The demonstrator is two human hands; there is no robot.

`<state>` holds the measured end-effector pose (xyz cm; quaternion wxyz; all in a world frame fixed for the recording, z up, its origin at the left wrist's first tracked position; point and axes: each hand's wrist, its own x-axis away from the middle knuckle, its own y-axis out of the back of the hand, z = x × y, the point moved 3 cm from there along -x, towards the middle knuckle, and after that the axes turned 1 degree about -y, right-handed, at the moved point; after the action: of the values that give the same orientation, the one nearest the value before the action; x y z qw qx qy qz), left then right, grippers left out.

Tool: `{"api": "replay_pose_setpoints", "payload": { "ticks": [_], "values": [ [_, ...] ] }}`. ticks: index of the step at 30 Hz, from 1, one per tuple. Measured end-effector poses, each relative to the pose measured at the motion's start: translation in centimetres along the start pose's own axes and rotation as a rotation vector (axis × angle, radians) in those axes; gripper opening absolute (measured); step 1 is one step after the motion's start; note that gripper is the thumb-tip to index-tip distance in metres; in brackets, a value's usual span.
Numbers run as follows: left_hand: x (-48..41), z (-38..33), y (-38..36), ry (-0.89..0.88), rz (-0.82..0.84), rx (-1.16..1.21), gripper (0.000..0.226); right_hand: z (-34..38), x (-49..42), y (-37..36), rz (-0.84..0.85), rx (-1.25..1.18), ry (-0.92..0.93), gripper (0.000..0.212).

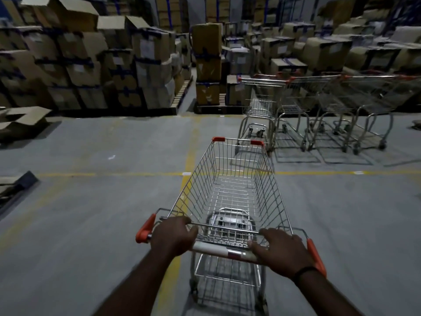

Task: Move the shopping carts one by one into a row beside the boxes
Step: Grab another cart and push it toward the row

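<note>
An empty wire shopping cart [232, 179] with orange corner caps stands right in front of me on the grey floor. My left hand [174, 236] grips the left part of its handle bar [216, 248]. My right hand [283, 249] grips the right part of the same bar. Ahead to the right, a row of parked carts [319, 106] stands side by side in front of stacked cardboard boxes [323, 51]. The leftmost parked cart [259, 106] sits just beyond the front of my cart.
Tall stacks of boxes on pallets [91, 65] fill the back left, and a narrow stack [208, 62] stands in the middle. A flattened carton [22, 120] lies at the left. Yellow floor lines [189, 156] cross under the cart. Another flat object [18, 183] lies at the left edge.
</note>
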<state>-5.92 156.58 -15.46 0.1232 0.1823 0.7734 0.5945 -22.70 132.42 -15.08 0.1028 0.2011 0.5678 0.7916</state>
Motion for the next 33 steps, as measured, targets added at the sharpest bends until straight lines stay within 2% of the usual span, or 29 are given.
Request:
{"api": "replay_pose_setpoints", "payload": {
  "ticks": [3, 12, 15, 19, 20, 27, 31, 33],
  "values": [
    [-6.9, 1.2, 0.5, -0.025, 0.0, -0.005, 0.052, 1.5, -6.2, 0.7, -0.019, -0.009, -0.016, 0.072],
    [-27.0, 4.2, 2.1, -0.072, 0.007, 0.041, 0.05, 5.4, -25.4, 3.8, -0.023, -0.06, -0.092, 0.087],
    [-33.2, 5.0, 2.5, -0.094, 0.021, 0.044, 0.048, 6.3, -31.3, 4.9, -0.024, -0.075, -0.095, 0.109],
    [-40.6, 5.7, 3.0, -0.1, 0.038, 0.024, 0.045, 7.4, -38.4, 6.2, -0.022, -0.086, -0.097, 0.122],
    [-42.8, 5.9, 3.0, -0.101, 0.035, 0.018, 0.045, 7.6, -40.6, 6.6, -0.02, -0.085, -0.094, 0.122],
    [-59.1, 6.8, 3.5, -0.081, 0.015, -0.022, 0.046, 8.5, -56.8, 9.0, -0.021, -0.025, -0.072, 0.082],
    [-68.8, 6.7, 3.6, -0.031, -0.001, -0.019, 0.054, 8.3, -66.9, 10.9, -0.011, -0.024, -0.048, 0.09],
    [-73.2, 6.2, 3.8, 0.004, 0.006, -0.01, 0.054, 8.0, -71.7, 12.2, -0.008, -0.033, -0.037, 0.081]
  ]
}}
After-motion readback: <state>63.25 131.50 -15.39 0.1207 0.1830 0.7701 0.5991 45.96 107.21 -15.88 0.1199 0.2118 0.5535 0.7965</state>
